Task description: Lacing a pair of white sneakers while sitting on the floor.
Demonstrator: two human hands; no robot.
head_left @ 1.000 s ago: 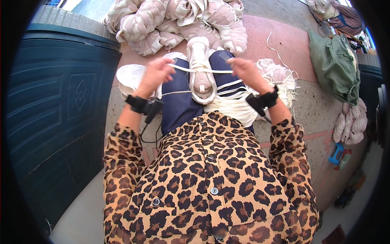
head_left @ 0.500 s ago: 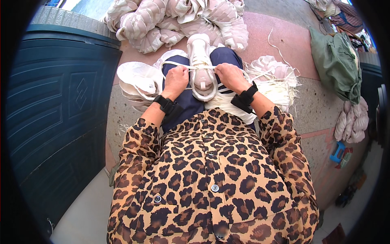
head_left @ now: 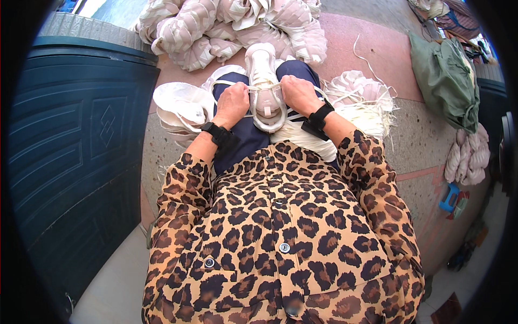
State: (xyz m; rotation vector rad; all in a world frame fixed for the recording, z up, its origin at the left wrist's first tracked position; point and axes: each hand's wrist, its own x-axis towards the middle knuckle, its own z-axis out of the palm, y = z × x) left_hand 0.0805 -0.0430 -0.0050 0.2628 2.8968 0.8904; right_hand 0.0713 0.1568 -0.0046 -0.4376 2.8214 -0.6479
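Between my knees lies a pale pink and white shoe upper point(head_left: 267, 102), its heel opening toward me and its toe away. A cream shoelace point(head_left: 260, 87) runs across it. My left hand point(head_left: 232, 102) is closed on the lace at the upper's left side, with a loop of lace curving beyond the fingers. On the other side my right hand point(head_left: 298, 94) is closed on the lace close to the eyelets. The lace is stretched between the two fists. Over my right thigh hangs a thick bundle of cream laces point(head_left: 307, 141).
Stacked pale uppers point(head_left: 181, 105) lie by my left knee; more uppers point(head_left: 359, 92) with loose laces sit at the right. A big pile of bundled uppers point(head_left: 237, 32) stands ahead. Dark green door point(head_left: 81, 135) at left; green sack point(head_left: 445, 81) and blue plastic object point(head_left: 449, 198) at right.
My right hand has moved slightly left, closer to the upper, so the hands are a little nearer each other. Both still grip the lace.
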